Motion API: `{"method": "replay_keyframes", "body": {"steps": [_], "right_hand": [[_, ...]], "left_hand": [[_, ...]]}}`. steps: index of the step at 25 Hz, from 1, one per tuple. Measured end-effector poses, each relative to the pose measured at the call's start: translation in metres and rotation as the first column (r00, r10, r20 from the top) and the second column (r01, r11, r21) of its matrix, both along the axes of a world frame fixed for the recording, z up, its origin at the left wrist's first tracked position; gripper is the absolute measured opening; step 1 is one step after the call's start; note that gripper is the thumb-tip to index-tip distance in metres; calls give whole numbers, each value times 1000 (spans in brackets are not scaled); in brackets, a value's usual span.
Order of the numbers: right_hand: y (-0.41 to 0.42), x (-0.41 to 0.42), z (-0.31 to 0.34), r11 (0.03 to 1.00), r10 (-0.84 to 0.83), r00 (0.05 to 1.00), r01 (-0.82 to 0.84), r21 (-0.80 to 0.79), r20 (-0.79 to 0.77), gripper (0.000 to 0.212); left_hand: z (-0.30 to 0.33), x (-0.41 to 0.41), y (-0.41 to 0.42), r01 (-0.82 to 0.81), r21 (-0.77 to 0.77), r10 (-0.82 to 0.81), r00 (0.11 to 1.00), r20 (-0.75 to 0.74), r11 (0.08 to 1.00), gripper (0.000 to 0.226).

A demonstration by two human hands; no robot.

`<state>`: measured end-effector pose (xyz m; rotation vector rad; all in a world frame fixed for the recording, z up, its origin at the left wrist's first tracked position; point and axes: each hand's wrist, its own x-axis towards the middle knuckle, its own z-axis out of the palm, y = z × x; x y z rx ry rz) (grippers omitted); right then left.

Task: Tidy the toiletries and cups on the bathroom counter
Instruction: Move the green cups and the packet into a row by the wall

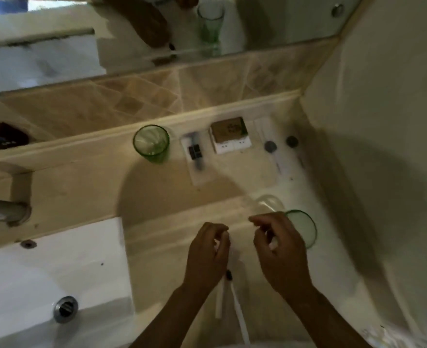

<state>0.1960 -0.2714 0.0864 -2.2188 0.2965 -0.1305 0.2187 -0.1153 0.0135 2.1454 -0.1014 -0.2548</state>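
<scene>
Fingers (220,237) of the left hand (207,254) are curled in and pinched on a clear, crinkly wrapper (235,259), while the right hand (277,247) has its fingertips bunched just beside them; whether these grip the same film I cannot tell, as the blur hides it. Below the left hand, two white toothbrushes (220,297) lie on the beige stone desk (81,177), long axes running roughly from the hands toward the near edge, a dark bristle head (229,274) pointing up toward the palm. One handle runs down toward the frame's bottom edge.

Right of the right hand stands a green glass cup (305,229), partly hidden by the knuckles; a clear rounded shape behind the hand is too smeared to name. Farther back from the hands, against the tiled ledge, sit a second green glass tumbler (151,143), a flat packet with a dark razor-like item (194,153), a small square box (230,134) and two round dark caps (270,146). Left of the hands is the white basin (44,272) with its metal drain.
</scene>
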Motion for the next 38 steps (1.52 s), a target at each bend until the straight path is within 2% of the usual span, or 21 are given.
{"method": "replay_keyframes", "body": {"steps": [3, 5, 6, 8, 10, 15, 23, 28, 30, 35, 38], "right_hand": [[-50, -28, 12, 962, -273, 960, 274, 0, 58, 29], [-79, -40, 1, 886, -463, 886, 461, 50, 25, 37], [-90, -44, -7, 865, -499, 867, 497, 66, 9, 40], [-107, -49, -25, 881, -463, 885, 465, 81, -43, 43], [-117, -51, -38, 919, -364, 922, 379, 112, -131, 48], [-119, -51, -52, 950, -188, 941, 247, 190, -281, 54], [-118, -42, -50, 921, -60, 942, 180, 344, -331, 52], [-68, -28, -42, 908, -18, 961, 132, 399, -276, 56], [-36, -22, -35, 895, 12, 970, 99, 435, -244, 58], [64, -6, -27, 852, 99, 974, 22, 524, -202, 54], [128, 7, -33, 826, 132, 974, -4, 564, -187, 56]], "left_hand": [[9, -23, -36, -64, -168, 30, 980, -194, 984, 11], [13, -28, -60, -51, -202, -5, 963, -269, 978, 20], [15, -27, -69, -18, -192, -35, 963, -268, 981, 25], [17, -25, -84, 31, -139, -65, 967, -248, 990, 35], [18, -28, -92, -9, -97, -18, 963, -270, 995, 42], [25, -39, -112, -193, -185, 126, 937, -325, 964, 29], [27, -51, -114, -305, -231, 228, 923, -309, 924, 28], [24, -45, -64, -344, -260, 289, 930, -228, 902, 28], [27, -42, -31, -416, -299, 349, 902, -253, 859, 26], [38, -36, 64, -608, -500, 472, 794, -383, 617, 16], [41, -33, 121, -631, -519, 499, 775, -387, 577, 17]]}}
